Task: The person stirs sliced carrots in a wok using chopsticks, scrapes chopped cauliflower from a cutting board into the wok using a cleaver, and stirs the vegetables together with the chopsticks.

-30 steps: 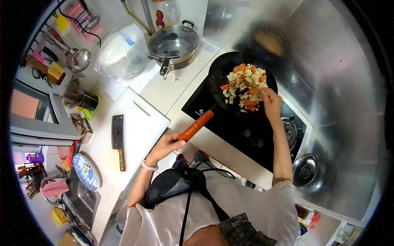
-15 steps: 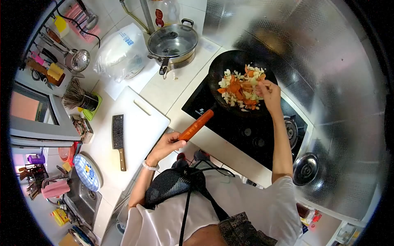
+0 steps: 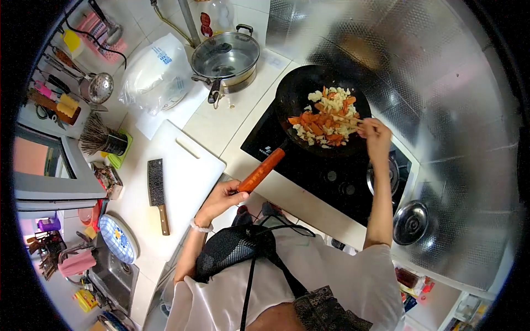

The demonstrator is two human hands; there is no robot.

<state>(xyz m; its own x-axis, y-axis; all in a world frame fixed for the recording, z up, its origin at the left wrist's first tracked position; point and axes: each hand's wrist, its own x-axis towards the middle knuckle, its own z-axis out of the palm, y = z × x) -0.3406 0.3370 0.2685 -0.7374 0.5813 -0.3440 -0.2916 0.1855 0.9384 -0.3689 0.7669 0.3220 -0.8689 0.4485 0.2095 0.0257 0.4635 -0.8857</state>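
My left hand is wrapped round the reddish-brown wooden handle of a black wok. The wok sits on the black cooktop, with orange carrot-like slices and pale yellow-white pieces inside it. Over the wok's right rim, my right hand is closed on thin wooden chopsticks. Their tips reach into the food, where the pieces hide them.
Left of the cooktop, a cleaver lies on a white cutting board. Behind stands a glass-lidded pot beside a plastic-bagged item. A dark lid is at the right; a blue-patterned plate stands near the sink.
My right hand has moved right and slightly down, out from over the food to the wok's right edge. The food has shifted. My left hand still grips the handle.
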